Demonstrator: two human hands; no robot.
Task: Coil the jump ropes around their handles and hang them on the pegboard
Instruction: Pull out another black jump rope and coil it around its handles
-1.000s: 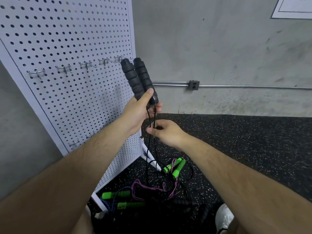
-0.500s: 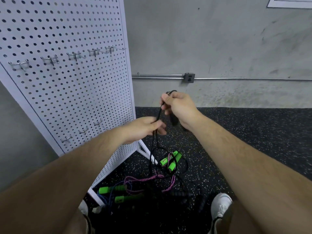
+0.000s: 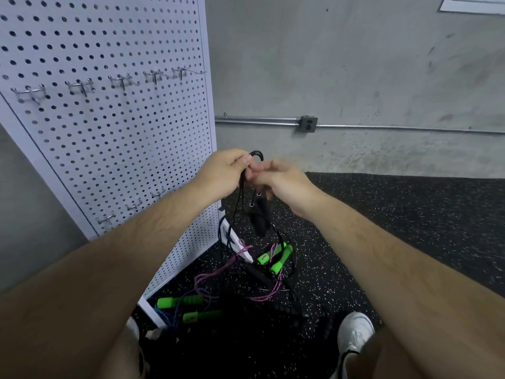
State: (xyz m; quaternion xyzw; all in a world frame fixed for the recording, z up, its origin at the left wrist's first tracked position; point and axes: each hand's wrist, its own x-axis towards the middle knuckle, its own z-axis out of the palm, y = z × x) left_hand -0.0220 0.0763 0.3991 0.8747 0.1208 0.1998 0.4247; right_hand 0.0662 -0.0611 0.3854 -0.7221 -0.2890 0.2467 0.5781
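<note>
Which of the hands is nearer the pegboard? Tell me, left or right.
Left. The left hand sits by the pegboard's right edge; the right hand, gripping the same black jump rope, is beyond it, farther from the board.

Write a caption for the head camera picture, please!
Left hand and right hand hold a black jump rope beside the pegboard.
</note>
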